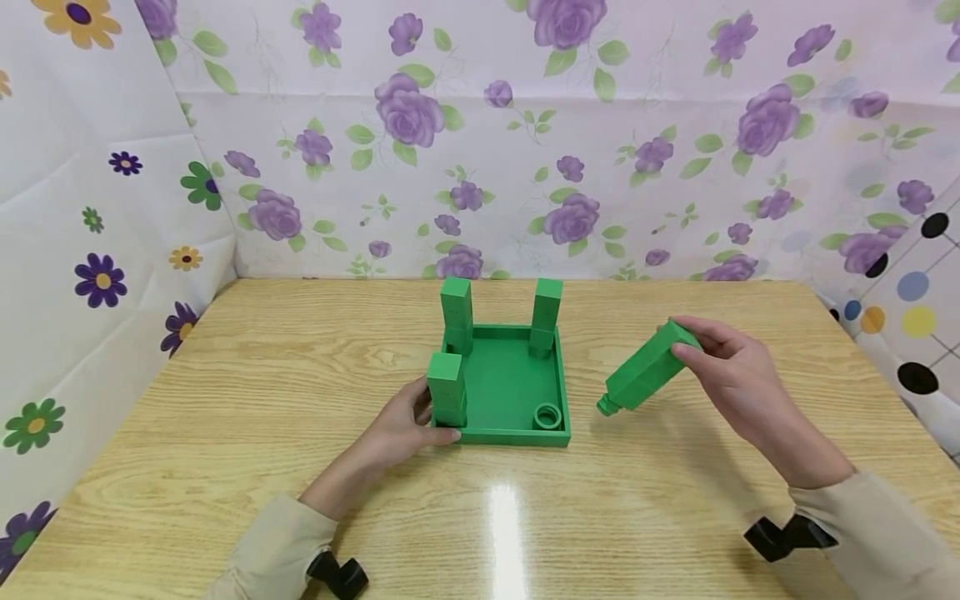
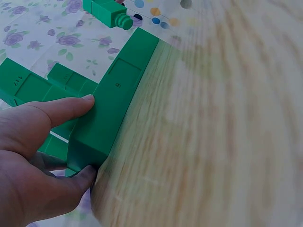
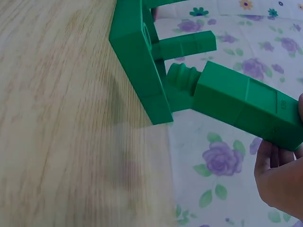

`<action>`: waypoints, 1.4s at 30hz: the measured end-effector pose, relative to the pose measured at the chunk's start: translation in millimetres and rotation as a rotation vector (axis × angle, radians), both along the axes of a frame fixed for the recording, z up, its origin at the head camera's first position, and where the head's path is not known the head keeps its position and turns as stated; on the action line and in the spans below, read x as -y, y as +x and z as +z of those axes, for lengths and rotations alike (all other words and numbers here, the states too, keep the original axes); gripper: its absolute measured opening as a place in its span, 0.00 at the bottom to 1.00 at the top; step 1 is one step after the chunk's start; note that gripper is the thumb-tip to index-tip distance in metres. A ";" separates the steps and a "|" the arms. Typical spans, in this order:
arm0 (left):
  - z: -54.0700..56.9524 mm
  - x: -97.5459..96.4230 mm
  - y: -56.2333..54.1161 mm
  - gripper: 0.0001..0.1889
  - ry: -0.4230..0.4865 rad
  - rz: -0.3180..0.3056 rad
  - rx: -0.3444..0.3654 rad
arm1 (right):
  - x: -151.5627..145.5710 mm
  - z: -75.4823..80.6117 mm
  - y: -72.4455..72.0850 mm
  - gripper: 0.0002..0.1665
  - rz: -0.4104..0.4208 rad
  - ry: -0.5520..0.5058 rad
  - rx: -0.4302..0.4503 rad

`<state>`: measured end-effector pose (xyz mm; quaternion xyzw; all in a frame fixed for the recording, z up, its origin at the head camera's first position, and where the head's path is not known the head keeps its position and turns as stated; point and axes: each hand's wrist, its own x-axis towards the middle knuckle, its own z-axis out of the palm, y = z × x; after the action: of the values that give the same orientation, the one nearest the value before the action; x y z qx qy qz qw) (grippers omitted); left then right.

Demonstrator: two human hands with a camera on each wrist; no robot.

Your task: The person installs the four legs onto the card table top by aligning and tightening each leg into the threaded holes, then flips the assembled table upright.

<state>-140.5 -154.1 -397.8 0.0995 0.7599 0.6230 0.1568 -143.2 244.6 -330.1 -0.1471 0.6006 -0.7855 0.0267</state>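
A green square tray [image 1: 513, 379] with raised edges lies on the table. Square green posts stand upright at three of its corners: back left [image 1: 457, 310], back right [image 1: 547, 312] and front left [image 1: 447, 385]. A round socket [image 1: 547, 416] shows at the front right corner. My left hand [image 1: 401, 425] grips the tray's front left corner, its thumb along the front wall. To the tray's right, my right hand [image 1: 731, 371] holds a loose green post [image 1: 647, 369] by its upper end. That post tilts, its threaded tip [image 3: 183, 78] pointing down toward the tray, apart from it.
The wood-grain table [image 1: 300, 350] extends around the tray on all sides. Behind it hangs a cloth [image 1: 510, 167] with purple flowers. Patterned sheets also flank the table at left [image 1: 112, 217] and right [image 1: 915, 325].
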 end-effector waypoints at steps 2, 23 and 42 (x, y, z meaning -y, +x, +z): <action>0.2 0.1 -0.1 0.42 0.000 0.001 0.001 | 6.0 2.0 -0.2 0.21 -0.014 0.046 -0.020; 1.5 0.5 0.0 0.41 -0.016 0.000 -0.002 | 75.0 25.6 -3.9 0.28 -0.062 0.590 -0.070; 1.5 -1.0 0.0 0.41 -0.001 0.006 0.014 | 96.0 17.5 -5.8 0.25 0.066 0.726 -0.165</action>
<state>-140.6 -153.1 -396.4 0.0929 0.7594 0.6237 0.1602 -148.9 148.7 -312.6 -0.2101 0.8350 -0.5057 0.0540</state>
